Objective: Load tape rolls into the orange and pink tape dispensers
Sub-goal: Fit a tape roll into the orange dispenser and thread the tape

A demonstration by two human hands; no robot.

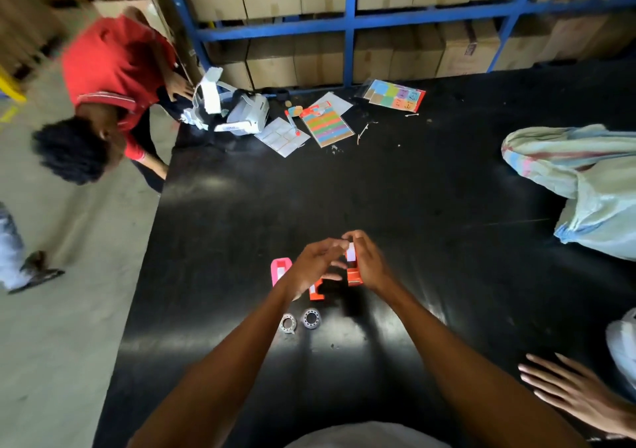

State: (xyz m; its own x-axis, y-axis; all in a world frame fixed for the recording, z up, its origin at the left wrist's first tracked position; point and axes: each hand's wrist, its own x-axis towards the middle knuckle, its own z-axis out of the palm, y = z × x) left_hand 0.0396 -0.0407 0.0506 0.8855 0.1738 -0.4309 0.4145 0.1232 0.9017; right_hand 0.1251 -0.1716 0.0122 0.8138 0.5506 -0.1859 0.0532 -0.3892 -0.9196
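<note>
My right hand (370,263) grips an orange tape dispenser (354,275) held a little above the black table (430,206). My left hand (315,263) reaches across to its top, fingertips pinched at the white part there; what they pinch is too small to tell. A second orange dispenser (316,292) lies on the table under my left wrist. A pink dispenser (279,270) lies to the left of my left hand. Two tape rolls (287,323) (311,319) lie side by side on the table, nearer to me than the dispensers.
Colourful sheets (327,125) and a white device (237,113) lie at the table's far side. A striped cloth bag (585,179) sits at right. Another person's hand (578,392) rests at lower right. A person in red (113,79) bends by the left edge. Blue shelving (349,24) holds boxes.
</note>
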